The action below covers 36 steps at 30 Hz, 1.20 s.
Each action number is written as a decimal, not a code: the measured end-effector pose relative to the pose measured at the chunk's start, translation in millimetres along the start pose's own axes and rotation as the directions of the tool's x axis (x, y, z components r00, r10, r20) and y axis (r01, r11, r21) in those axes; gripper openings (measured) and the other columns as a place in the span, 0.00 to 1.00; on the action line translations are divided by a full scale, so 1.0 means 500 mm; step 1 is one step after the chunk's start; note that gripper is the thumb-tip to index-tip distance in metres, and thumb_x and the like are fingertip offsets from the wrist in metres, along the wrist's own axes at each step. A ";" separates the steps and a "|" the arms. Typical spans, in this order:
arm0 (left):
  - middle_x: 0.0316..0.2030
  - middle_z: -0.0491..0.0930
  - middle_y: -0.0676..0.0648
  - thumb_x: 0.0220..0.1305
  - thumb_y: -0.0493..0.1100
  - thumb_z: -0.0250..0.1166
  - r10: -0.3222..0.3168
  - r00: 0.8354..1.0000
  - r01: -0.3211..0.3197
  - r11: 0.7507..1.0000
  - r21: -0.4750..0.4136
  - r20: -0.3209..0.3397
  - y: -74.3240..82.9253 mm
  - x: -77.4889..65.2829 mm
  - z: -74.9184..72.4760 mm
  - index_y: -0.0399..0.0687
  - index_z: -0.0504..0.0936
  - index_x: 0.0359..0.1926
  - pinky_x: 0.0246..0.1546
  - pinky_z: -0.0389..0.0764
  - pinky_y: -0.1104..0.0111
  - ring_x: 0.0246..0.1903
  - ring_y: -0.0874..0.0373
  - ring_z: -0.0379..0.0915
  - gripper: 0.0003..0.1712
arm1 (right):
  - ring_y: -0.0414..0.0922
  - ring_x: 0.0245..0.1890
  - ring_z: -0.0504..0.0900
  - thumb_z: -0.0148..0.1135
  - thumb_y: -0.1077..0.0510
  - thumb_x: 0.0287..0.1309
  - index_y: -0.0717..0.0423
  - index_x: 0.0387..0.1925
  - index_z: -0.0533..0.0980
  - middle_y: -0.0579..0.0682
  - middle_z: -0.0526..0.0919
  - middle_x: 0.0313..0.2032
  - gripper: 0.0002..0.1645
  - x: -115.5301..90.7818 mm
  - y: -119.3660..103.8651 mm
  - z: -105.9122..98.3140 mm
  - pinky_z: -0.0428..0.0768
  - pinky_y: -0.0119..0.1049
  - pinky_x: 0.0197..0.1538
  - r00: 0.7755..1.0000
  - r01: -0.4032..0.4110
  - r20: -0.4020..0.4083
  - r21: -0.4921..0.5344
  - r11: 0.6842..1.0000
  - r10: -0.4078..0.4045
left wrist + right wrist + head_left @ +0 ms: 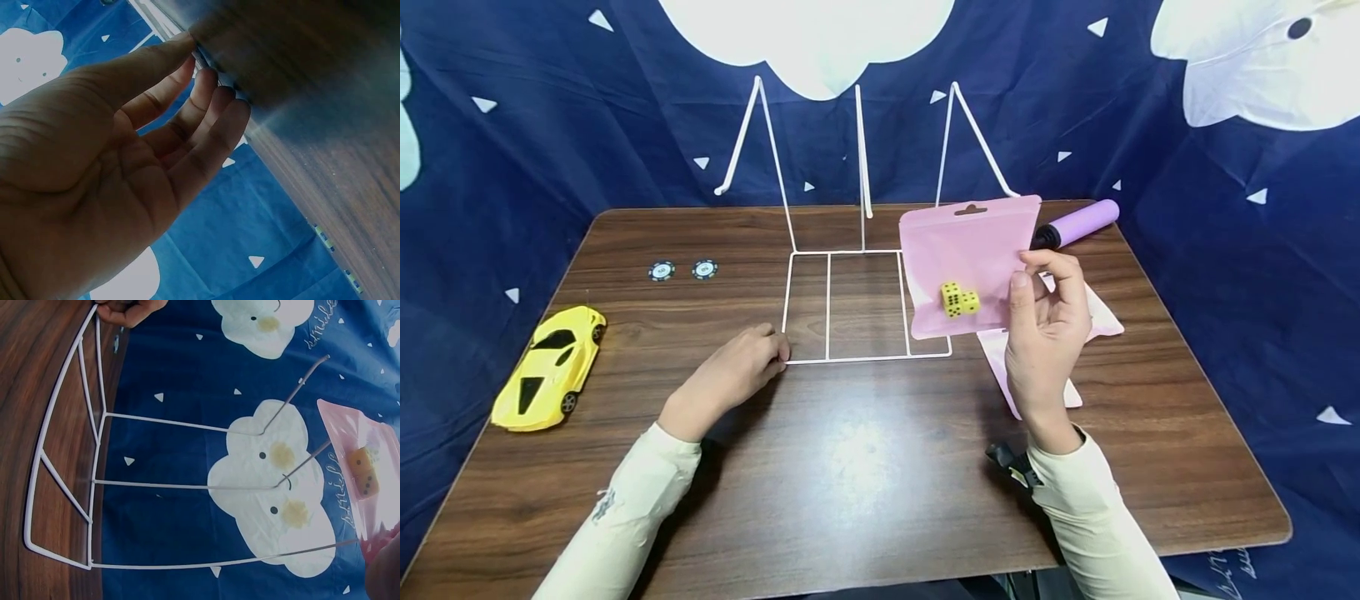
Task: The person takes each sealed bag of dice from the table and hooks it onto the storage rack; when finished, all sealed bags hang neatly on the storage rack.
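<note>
A white wire rack [828, 308] stands on the table, its three prongs rising at the back with bent ends. My left hand [737, 367] pinches the front left corner of its base; the left wrist view shows that thumb and fingertips together at the table surface. In my right hand [1048, 321], thumb and fingers pinch the right edge of a pink pouch [966, 242] with a hang slot at its top. Yellow dice [953, 300] show through the pouch, also in the right wrist view. The pouch covers the rack's right part in the head view.
Pink-and-white pouches [1101, 315] lie under and beside my right hand, partly hidden. A purple cylinder with a black end [1086, 223] is at the back right. A yellow toy car [550, 367] and two poker chips [705, 269] sit on the left of the wooden table [850, 517].
</note>
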<state>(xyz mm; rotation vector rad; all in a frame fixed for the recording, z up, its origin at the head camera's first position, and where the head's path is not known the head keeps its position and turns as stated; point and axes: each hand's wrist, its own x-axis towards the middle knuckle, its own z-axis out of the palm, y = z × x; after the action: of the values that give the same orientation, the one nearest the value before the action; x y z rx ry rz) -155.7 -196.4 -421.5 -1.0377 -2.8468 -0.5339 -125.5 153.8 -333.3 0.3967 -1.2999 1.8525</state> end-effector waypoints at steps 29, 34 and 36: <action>0.45 0.81 0.40 0.72 0.37 0.73 -0.196 0.979 0.197 0.980 -0.014 0.053 -0.016 -0.044 -0.135 0.40 0.84 0.49 0.48 0.82 0.43 0.46 0.42 0.82 0.10 | 0.43 0.43 0.76 0.56 0.79 0.69 0.78 0.51 0.78 0.52 0.77 0.44 0.12 -0.017 0.010 0.028 0.77 0.30 0.48 0.995 0.031 0.096 -0.042 0.999 -0.027; 0.45 0.81 0.40 0.71 0.36 0.74 -0.199 0.980 0.199 0.980 -0.012 0.012 -0.021 -0.052 -0.161 0.40 0.84 0.49 0.49 0.81 0.43 0.47 0.41 0.82 0.10 | 0.41 0.44 0.76 0.54 0.79 0.67 0.78 0.50 0.77 0.51 0.76 0.44 0.12 -0.024 0.018 0.035 0.77 0.29 0.49 0.995 0.022 0.098 -0.027 0.999 -0.019; 0.46 0.81 0.40 0.70 0.36 0.74 -0.198 0.980 0.198 0.980 -0.007 -0.008 -0.023 -0.054 -0.172 0.41 0.84 0.49 0.48 0.81 0.43 0.47 0.41 0.82 0.10 | 0.41 0.44 0.76 0.54 0.79 0.67 0.79 0.50 0.77 0.50 0.75 0.44 0.12 -0.025 0.020 0.039 0.76 0.29 0.49 0.995 0.023 0.099 -0.017 1.000 -0.022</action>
<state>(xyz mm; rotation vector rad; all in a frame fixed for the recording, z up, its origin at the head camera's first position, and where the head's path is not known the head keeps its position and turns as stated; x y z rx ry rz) -147.2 -250.7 -349.3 -0.7538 -2.9609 -0.5598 -129.3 129.8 -339.8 0.4971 -1.3726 1.8206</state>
